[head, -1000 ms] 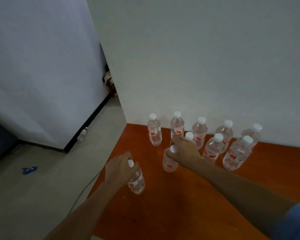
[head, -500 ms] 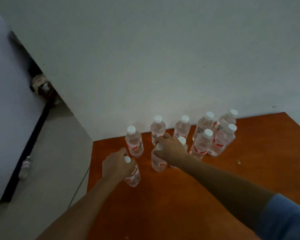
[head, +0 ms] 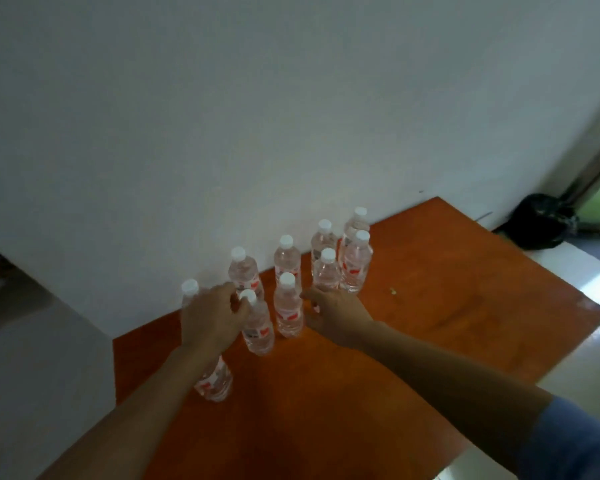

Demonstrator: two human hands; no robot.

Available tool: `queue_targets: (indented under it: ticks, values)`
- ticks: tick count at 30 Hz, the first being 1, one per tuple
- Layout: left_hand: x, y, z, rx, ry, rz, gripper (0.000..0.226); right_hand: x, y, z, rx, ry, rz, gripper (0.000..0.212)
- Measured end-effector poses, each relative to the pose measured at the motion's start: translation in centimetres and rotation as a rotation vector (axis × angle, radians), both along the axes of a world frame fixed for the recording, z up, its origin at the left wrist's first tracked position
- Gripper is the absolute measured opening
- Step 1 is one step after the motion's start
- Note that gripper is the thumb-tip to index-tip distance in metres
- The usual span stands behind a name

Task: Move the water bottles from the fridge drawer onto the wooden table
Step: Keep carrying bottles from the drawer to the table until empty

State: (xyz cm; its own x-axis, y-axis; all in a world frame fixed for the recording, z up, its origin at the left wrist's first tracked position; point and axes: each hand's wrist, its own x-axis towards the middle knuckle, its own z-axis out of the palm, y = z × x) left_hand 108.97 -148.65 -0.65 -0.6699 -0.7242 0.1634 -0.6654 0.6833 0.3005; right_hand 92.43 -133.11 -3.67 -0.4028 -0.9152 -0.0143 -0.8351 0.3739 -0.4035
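On the wooden table (head: 430, 323), a water bottle (head: 258, 332) is seemingly pinched at its cap by the left hand (head: 210, 318); the right hand (head: 333, 315) is held loosely open, empty.

Black bag (head: 537, 225) lies beside the white wall (head: 222, 98).

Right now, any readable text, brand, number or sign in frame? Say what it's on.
No text can be read.
Labels on the water bottles: red marks and print, too blurred to read.
No text visible on the wooden table, the wall or the black bag.
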Motion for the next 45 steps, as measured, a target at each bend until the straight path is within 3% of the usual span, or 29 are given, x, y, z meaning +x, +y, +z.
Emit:
queue_targets:
  ticks: [6,20,24,37,45]
  values:
    - [-8.5,12.0,0.3,0.013,-0.018,-0.283,0.023,-5.2,15.0,1.1,0.078,0.075,-0.294,0.04]
    - [-24.8,51.1,-2.2,0.062,-0.142,-0.896,0.023,-9.3,59.6,1.8,0.105,0.1,-0.99,0.037]
    - [-30.9,59.0,-2.3,0.124,-0.144,-1.043,0.02,-11.4,68.1,1.6,0.086,0.087,-1.154,0.038]
    - [-55.6,86.6,0.3,-0.026,-0.104,-1.466,0.023,-25.6,94.1,3.6,0.014,0.053,-1.693,0.039]
    - [-63.3,103.4,-0.1,0.015,-0.141,-1.707,0.018,-28.4,108.1,2.0,0.024,-0.067,-1.932,0.04]
